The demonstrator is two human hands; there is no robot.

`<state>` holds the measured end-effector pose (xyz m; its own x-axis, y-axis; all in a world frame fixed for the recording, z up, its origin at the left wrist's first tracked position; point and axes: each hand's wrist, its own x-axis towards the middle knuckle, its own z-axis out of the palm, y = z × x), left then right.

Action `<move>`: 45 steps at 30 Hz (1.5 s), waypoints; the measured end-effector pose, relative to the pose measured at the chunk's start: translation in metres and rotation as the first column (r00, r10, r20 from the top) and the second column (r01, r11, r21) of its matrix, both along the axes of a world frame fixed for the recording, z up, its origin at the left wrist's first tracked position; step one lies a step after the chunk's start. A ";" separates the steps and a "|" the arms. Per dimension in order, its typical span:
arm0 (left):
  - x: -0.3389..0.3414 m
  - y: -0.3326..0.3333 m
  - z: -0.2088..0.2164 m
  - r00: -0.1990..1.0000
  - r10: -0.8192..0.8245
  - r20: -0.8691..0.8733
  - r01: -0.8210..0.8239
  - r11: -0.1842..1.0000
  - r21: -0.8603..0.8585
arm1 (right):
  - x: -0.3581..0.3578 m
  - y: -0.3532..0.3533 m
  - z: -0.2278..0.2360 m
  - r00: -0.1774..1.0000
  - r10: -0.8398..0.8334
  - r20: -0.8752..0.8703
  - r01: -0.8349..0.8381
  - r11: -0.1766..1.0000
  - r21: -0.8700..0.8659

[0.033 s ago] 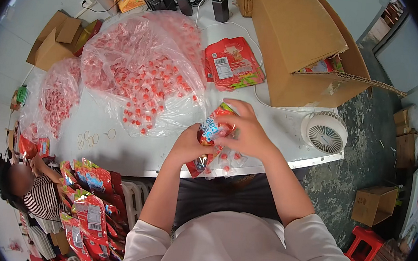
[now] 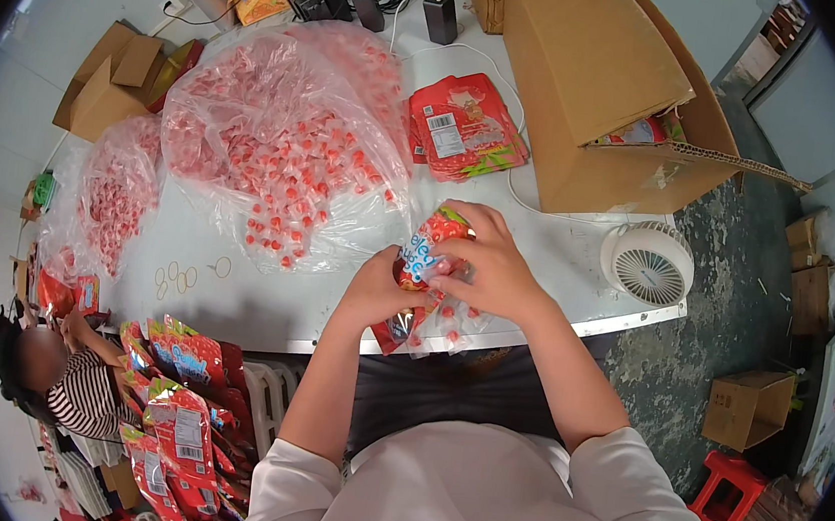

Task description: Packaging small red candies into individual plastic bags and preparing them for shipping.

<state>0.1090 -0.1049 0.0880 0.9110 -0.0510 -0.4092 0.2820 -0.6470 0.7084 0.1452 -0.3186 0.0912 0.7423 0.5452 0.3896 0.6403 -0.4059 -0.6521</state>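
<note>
Over the table's near edge, my left hand (image 2: 380, 285) grips the side of a red candy pouch (image 2: 421, 251) with blue-and-white lettering and a green end. My right hand (image 2: 483, 262) is curled around the pouch's other side, its fingers pressing on the printed front. A small pinkish clear thing shows by the right fingertips, too blurred to name. Just below that hand lie several clear-wrapped red candies (image 2: 452, 336) at the edge. The pouch's opening and anything inside are hidden.
A big clear bag of wrapped red candies (image 2: 289, 138) lies ahead, beside a stack of flat red pouches (image 2: 465, 130). An open carton (image 2: 607, 168) and white fan (image 2: 648, 263) stand right. Filled pouches (image 2: 186, 419) are piled left, near another person (image 2: 83, 389).
My right fingers have shifted very slightly on the pouch. Its top end has tipped a little. All else looks the same.
</note>
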 end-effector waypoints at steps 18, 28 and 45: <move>-0.024 0.004 -0.007 0.909 0.106 0.403 -0.042 0.986 -0.163 | 0.001 -0.009 0.013 0.873 -0.047 -0.485 0.303 0.832 0.465; -0.077 0.061 0.000 0.773 0.582 0.255 -0.294 0.683 -0.669 | -0.103 0.036 -0.065 0.997 -0.026 0.076 0.051 0.937 -0.345; -0.099 0.065 -0.009 0.733 0.158 0.661 -0.275 0.958 0.077 | -0.014 0.020 -0.088 0.900 -0.433 0.048 0.417 0.823 -0.386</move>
<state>0.0105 -0.0402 0.0786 0.9365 0.1922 0.2932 -0.0557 -0.7443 0.6656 0.1312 -0.2984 0.0031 0.9449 0.2703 0.1846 0.3241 -0.8510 -0.4132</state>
